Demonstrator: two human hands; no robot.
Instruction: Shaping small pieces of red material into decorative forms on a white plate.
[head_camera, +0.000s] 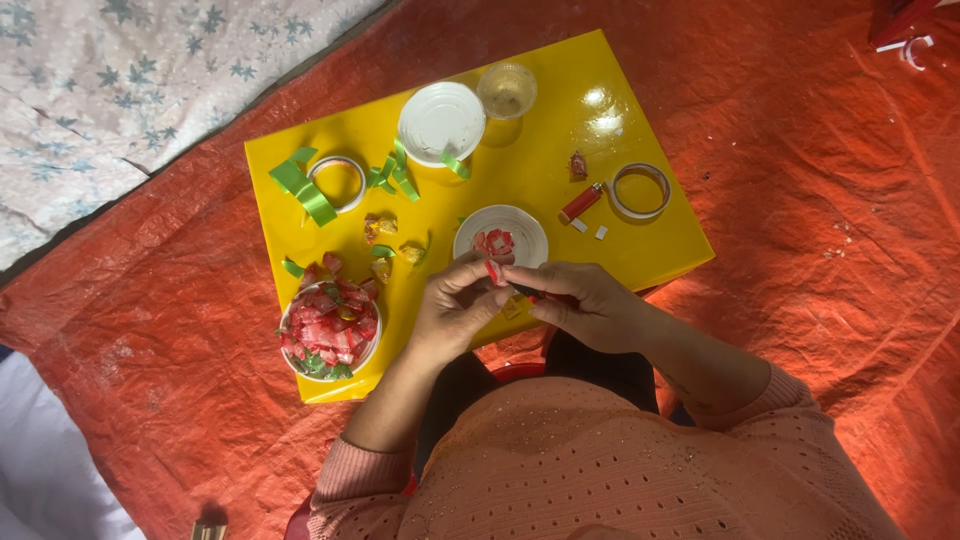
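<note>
We see a glossy, smooth yellow board (620, 110) on a crinkled orange plastic tarp (810, 180), shiny red wrappers heaped in a bowl (330, 325), and a knitted peach sleeve (560, 470).

Left hand (452, 312) and right hand (580, 300) pinching red wrapper (492, 270) | above yellow table (600, 130) | beside small plate (520, 228)

Peach knitted top with eyelet pattern, ribbed long sleeves pushed up, bare hands
</note>
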